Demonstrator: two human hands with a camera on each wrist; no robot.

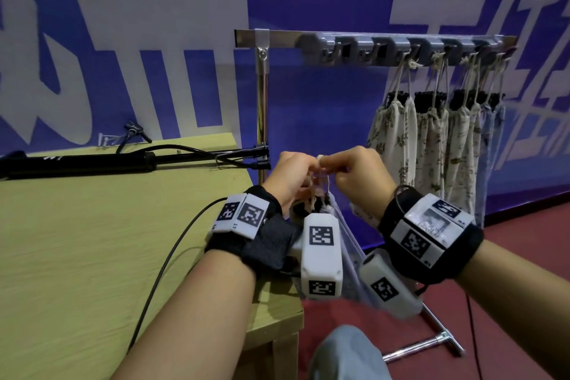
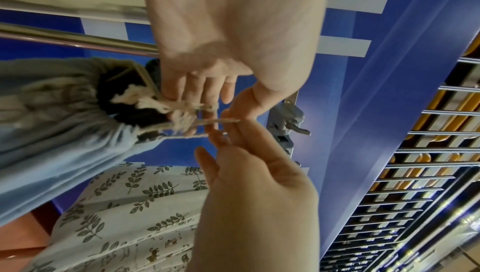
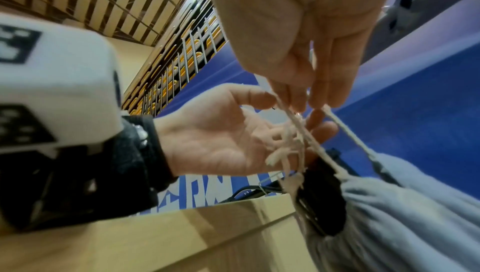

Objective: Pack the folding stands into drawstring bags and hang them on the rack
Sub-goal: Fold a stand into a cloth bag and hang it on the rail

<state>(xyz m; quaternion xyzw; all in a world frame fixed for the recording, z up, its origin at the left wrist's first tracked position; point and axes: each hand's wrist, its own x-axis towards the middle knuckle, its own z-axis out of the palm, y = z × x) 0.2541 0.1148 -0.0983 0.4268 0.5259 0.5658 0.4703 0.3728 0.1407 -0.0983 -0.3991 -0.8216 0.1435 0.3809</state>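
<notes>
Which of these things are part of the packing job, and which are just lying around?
Part of the job:
left hand
right hand
drawstring
light blue bag
black folding stand
hook rack
hung floral bags

Lying about:
black cable
wooden table

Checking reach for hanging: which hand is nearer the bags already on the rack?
Right. The right hand is on the side of the hung bags; the left hand sits further off, by the table.

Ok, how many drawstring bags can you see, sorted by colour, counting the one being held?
Cream leaf-print drawstring bags, hanging on the metal hook rack: 3
Pale blue drawstring bags: 2, one hanging, one held
Total: 5
</notes>
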